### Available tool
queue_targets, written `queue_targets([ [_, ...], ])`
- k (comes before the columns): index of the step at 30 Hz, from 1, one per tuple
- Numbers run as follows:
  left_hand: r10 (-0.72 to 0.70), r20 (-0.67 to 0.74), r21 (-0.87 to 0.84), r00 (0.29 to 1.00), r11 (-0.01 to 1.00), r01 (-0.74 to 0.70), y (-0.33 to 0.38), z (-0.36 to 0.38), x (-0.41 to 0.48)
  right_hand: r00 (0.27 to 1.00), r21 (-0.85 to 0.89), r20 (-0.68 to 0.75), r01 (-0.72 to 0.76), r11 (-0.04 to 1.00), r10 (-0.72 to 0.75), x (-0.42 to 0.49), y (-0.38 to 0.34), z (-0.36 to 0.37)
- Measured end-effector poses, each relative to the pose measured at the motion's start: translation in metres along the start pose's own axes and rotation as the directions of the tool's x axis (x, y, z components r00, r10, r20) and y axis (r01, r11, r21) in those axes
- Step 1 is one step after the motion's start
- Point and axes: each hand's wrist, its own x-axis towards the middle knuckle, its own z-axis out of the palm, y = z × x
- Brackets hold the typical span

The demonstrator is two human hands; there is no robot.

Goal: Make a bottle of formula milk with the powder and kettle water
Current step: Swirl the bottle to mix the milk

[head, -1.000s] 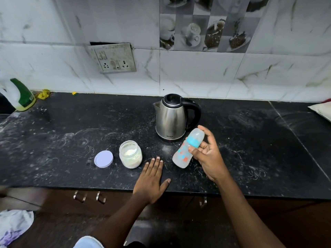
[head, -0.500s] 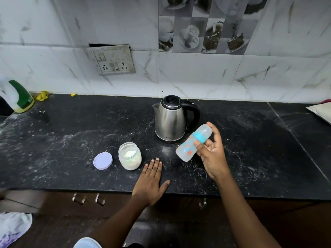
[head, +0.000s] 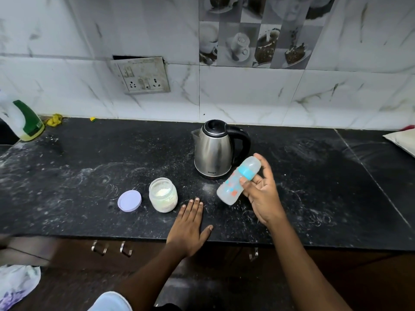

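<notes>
Head: right hand (head: 261,194) grips tilted bottle (head: 238,180) above counter (head: 89,176).

The right grip (head: 262,194) has carried the bottle (head: 231,187) a little away from the front edge of the surface (head: 314,187) and toward the kettle (head: 213,153). A second ago the bottle's capped end sat lower, about level with the kettle's base. It is now higher, just beside the lower part of the kettle's handle. The bottle also leans slightly further to the right than it did a second ago. Half a second ago it lay flatter still, with its base lifted further off the surface. Since then the base has dipped back down a little and the bottle has come somewhat more upright in the grip.
</notes>
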Motion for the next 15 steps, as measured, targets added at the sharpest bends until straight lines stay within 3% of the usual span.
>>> queue_targets([
  [2,0.000,0.006,0.002,1.000,1.000,0.000,0.0001,0.0000,-0.0004,0.998,-0.034,0.058,-0.011,0.999,0.013,-0.0018,-0.0002,0.0006],
  [5,-0.004,0.009,0.002,1.000,1.000,0.004,0.0002,0.0003,-0.0005,0.999,0.041,-0.034,-0.004,0.999,0.006,-0.0023,-0.0007,-0.0023],
  [9,-0.003,0.000,0.006,1.000,1.000,0.003,-0.0002,0.0020,-0.0009,0.997,-0.036,0.075,-0.019,0.999,0.022,-0.0064,-0.0009,-0.0009],
  [12,-0.003,0.000,0.005,1.000,1.000,0.003,-0.0007,0.0021,0.0001,1.000,0.074,-0.025,-0.003,0.997,0.005,-0.0060,-0.0029,-0.0032],
  [15,-0.001,0.001,0.005,1.000,1.000,0.001,-0.0004,0.0023,-0.0010,0.999,0.007,0.048,-0.017,1.000,0.017,-0.0069,-0.0041,-0.0019],
])
